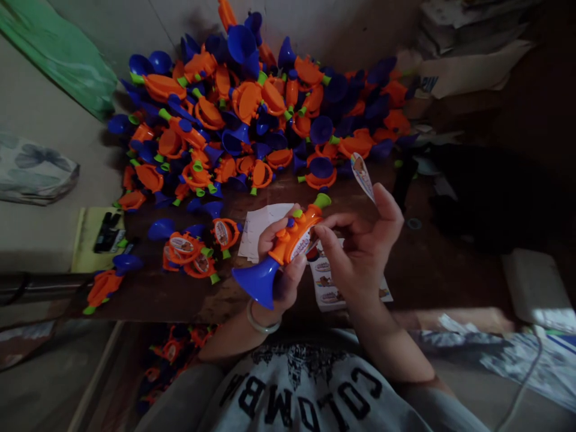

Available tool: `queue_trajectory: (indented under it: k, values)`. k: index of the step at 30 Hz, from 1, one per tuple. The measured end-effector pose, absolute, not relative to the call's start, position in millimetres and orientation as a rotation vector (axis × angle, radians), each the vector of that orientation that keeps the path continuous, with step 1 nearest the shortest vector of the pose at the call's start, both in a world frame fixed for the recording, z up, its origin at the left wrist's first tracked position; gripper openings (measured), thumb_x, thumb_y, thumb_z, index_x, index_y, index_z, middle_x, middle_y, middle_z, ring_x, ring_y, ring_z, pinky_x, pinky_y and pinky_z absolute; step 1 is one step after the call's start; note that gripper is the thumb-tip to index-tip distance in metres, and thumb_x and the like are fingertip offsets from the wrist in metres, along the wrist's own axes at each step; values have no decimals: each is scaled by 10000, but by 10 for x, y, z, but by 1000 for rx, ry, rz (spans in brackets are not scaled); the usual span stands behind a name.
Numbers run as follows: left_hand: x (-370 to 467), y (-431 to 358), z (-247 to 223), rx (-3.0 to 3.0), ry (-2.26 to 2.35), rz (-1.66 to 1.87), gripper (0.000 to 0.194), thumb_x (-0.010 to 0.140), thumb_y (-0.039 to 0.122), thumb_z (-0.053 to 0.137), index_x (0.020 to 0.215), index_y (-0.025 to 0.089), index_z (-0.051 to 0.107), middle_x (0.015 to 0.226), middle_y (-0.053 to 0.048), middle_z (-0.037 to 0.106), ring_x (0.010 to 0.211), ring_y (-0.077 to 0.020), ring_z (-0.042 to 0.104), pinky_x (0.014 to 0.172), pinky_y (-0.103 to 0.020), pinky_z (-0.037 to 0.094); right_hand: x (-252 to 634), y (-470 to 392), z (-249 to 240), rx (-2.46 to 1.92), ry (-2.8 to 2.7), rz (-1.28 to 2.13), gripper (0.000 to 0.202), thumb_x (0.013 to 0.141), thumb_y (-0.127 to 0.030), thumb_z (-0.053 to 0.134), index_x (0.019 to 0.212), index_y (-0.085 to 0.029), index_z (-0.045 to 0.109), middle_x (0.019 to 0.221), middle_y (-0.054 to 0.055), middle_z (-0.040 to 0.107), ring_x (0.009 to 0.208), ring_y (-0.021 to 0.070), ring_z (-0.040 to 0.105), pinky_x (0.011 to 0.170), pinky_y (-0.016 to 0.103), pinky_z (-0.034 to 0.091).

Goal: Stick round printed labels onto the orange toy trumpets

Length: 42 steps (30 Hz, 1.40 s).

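1. From where I stand, the toy horn (pixel 281 249) is up in front of the person's chest, over the near edge of the table (pixel 427 282); its blue bell points down and to the left, its green mouthpiece up and to the right.
2. The left hand (pixel 284 291) is closed round the horn's orange body, thumb on the near side; the right hand (pixel 360 252) has thumb and forefinger pinched at the edge of the label (pixel 302 245) on that body, other fingers raised; a second label (pixel 362 174) stands up at one raised fingertip, whether stuck or held I cannot tell.
3. I'd judge this horn's near face almost done, the label being on it with one edge under the fingers; its other face is hidden from me.
4. To the left, a small cluster of labelled horns (pixel 182 243) looks finished on the upward faces; another labelled horn (pixel 222 234) lies just beside it.
5. The large heap of horns (pixel 247 102) behind shows orange faces without labels that I can make out, so most of the work seems left; the label sheet (pixel 323 288), partly behind the right hand, has printed ones on it.
6. As for containers, the heap lies loose on the table; more horns (pixel 168 351) show below its edge, but whatever holds them is too dark to tell.
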State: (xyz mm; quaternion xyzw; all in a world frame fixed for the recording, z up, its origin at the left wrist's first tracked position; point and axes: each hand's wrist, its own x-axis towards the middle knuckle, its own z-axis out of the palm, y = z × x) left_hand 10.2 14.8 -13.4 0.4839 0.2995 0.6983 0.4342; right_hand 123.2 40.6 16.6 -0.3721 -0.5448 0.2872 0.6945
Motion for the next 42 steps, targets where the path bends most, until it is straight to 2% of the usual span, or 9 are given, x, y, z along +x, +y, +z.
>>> queue_trajectory:
  k: [6,12,15,19,23,27,33,38,42]
  values:
    - [92,122,-101,1162,863,1676,495,943,413,743,1393,318,560,1634,-86,555,1575,-353,488,1291,-542,469,1230,399,184,-892,-1211,639,739,929,-241,811,1513,-392,385,884,-56,711,756,173,750,721,351,677]
    - [109,128,-117,1159,894,1697,513,933,434,755,1399,324,570,1596,-78,588,1571,-343,494,1288,-517,463,1183,433,100,-873,-1240,483,855,878,-135,786,1568,-418,368,892,-53,715,931,199,727,899,425,663]
    - [119,158,-124,1114,903,1696,498,925,452,768,1376,350,583,1576,-58,605,1519,-331,555,1263,-511,486,1190,484,52,-898,-1200,358,876,889,-116,728,1596,-461,344,1282,20,680,1186,205,689,912,396,657]
    - [98,152,-151,1068,846,1686,485,929,498,763,1361,363,588,1540,-52,637,1455,-324,612,1244,-528,498,1217,527,25,-926,-1199,413,936,894,-239,777,1646,-461,265,1694,70,363,1482,254,530,1103,483,594]
    - [75,138,-143,1010,884,1653,552,892,595,793,1321,299,610,1429,-92,697,1367,-310,675,1213,-489,524,1150,495,-17,-835,-1289,763,1065,803,-448,905,1641,-416,249,1561,110,533,1302,289,681,1045,533,647]
    - [90,222,-64,830,1016,1724,386,893,500,832,1157,269,671,1208,-42,783,1146,-229,765,1084,-387,603,1055,473,-63,-785,-1180,821,836,916,-366,811,1584,-451,316,1338,59,662,1081,230,771,790,395,710]
    - [94,297,-119,621,931,1655,368,845,544,869,1041,256,752,1077,-31,806,1021,-211,781,999,-375,631,1079,506,96,-755,-1053,643,629,1009,-264,674,1532,-470,391,1086,-29,720,959,183,801,929,432,706]
    - [9,167,-274,887,964,1592,290,864,333,893,1106,264,748,1197,-25,732,1063,-131,744,994,-271,613,1170,420,157,-798,-1138,352,670,976,-140,692,1485,-512,464,1162,-25,753,1000,193,801,931,424,707]
    - [-44,140,-302,1168,958,1655,628,786,375,950,1338,333,652,1457,-79,603,1317,-231,667,1056,-347,621,1145,230,-22,-849,-1382,480,507,931,-155,731,1366,-400,638,1206,30,774,1117,238,781,959,453,704]
